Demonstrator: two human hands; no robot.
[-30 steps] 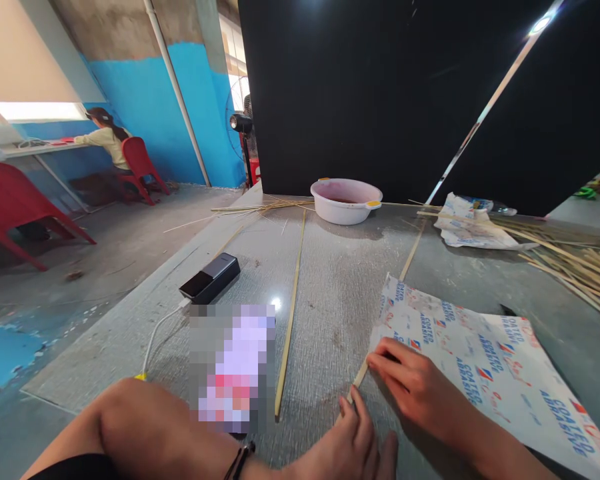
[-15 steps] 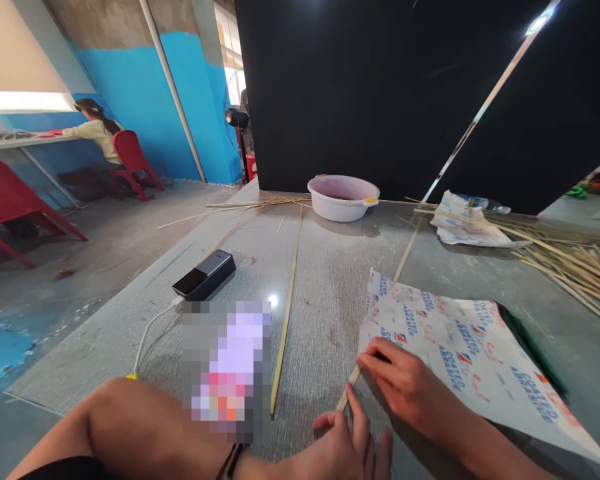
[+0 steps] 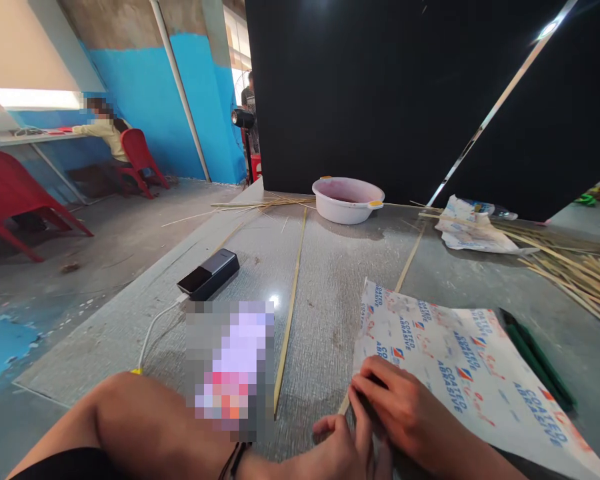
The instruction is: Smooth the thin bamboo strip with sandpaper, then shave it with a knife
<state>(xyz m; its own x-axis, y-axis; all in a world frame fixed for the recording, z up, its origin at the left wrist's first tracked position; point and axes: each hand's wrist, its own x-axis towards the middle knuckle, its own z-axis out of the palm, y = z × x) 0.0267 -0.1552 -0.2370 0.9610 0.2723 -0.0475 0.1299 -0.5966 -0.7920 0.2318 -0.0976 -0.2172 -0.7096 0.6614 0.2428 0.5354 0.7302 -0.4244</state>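
A thin bamboo strip point(image 3: 345, 404) shows as a short pale piece between my hands at the lower middle. My left hand point(image 3: 337, 450), with a dark cord on its wrist, is closed around the strip's near part. Right beside it, my right hand point(image 3: 395, 407) pinches the strip, its fingers touching the left hand's index finger. Under and beside the right hand lies a sandpaper sheet point(image 3: 430, 353), its printed white back facing up. Beyond the sheet's far edge, a narrow strip point(image 3: 411, 257) continues along the table; whether it is the same piece is hidden.
Another bamboo strip point(image 3: 291, 307) lies left of my hands, near a blurred phone point(image 3: 237, 360) and a black device point(image 3: 210, 275) with a white cable. A white basin point(image 3: 347, 208) stands at the back. Bamboo strips point(image 3: 580, 270) and a dark green object point(image 3: 540, 360) lie right.
My right hand has slid toward me along the bamboo strip and now meets my left hand. The left hand has stayed nearly in place. The view has shifted slightly.
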